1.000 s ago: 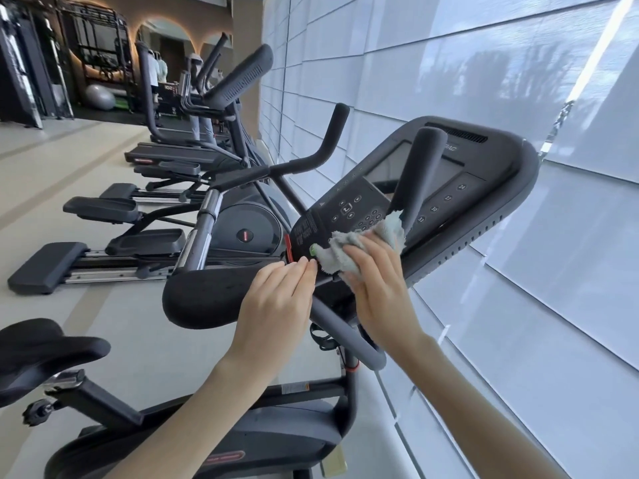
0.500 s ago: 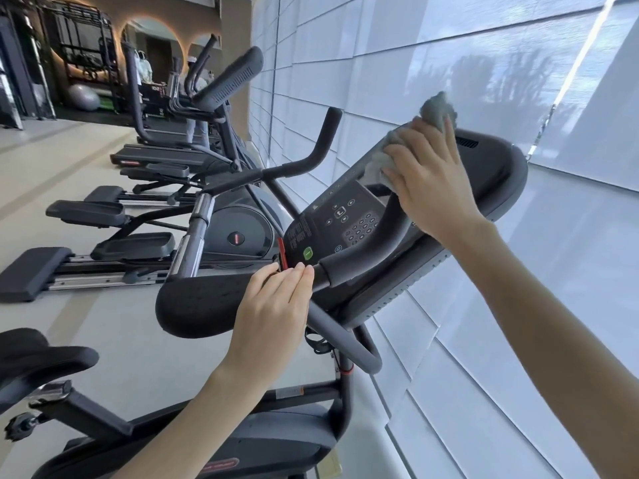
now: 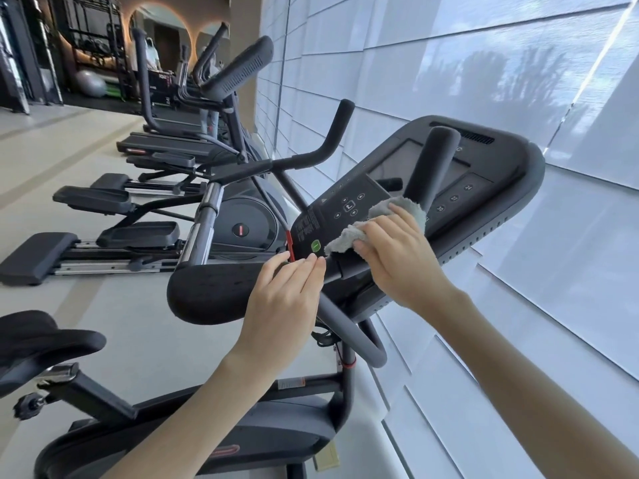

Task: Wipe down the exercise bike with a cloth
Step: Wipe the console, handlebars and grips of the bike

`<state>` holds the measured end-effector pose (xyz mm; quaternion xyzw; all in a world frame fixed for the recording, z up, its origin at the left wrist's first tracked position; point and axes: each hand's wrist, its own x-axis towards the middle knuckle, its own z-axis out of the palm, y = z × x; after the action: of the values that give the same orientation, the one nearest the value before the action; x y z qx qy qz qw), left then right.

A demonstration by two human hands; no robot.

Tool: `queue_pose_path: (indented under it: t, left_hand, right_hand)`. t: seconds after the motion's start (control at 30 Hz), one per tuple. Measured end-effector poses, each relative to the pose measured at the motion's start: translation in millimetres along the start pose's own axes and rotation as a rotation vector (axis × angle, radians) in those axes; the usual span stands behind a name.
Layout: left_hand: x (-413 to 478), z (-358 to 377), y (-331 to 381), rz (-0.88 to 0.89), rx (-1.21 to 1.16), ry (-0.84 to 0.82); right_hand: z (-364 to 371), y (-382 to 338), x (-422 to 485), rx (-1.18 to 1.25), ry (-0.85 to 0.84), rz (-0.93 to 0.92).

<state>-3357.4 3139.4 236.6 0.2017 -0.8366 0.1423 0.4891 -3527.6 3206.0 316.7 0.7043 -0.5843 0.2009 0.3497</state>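
While left hand [image 3: 280, 299] is resting straight-fingered on near handlebar pad [image 3: 207, 292], right hand [image 3: 397, 261] is clutching grey cloth [image 3: 340, 240] against bike console [image 3: 501, 160].

Head-worn wide-angle view, tilted, looking forward and down, close over bike console [image 3: 498, 157]

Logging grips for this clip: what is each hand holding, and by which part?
Right hand grips the grey cloth by its bunched middle. Left hand holds nothing; its straight fingers rest on the handlebar pad.
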Motion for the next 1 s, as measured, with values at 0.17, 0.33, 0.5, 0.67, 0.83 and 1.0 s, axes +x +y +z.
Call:
queue_pose_path:
  t: [0.17, 0.33, 0.5, 0.67, 0.83, 1.0]
  left_hand:
    - [3.6, -6.3, 0.6, -0.004, -0.029, -0.032]
    - [8.9, -11.7, 4.3, 0.016, -0.013, -0.099]
    - [16.7, -10.9, 6.5, 0.127, 0.119, -0.113]
    - [24.1, -12.6, 4.4, 0.137, 0.186, -0.111]
    - [30.4, -17.1, 12.7, 0.151, 0.225, -0.174]
    - [28.8, -20.3, 19.4, 0.144, 0.253, -0.193]
  right_hand:
    - [-4.8, -12.2, -16.7, 0.422, 0.089, 0.071]
    - [-30.4, 16.0, -14.4, 0.534, 0.586, 0.316]
    - [-32.6, 52.5, 12.1, 0.447, 0.806, 0.344]
    - [-0.2, 61.7, 22.1, 0.467, 0.637, 0.328]
    - [25.8, 44.7, 4.8, 0.625, 0.632, 0.341]
    - [51.5, 5.9, -27.9, 0.722, 0.668, 0.380]
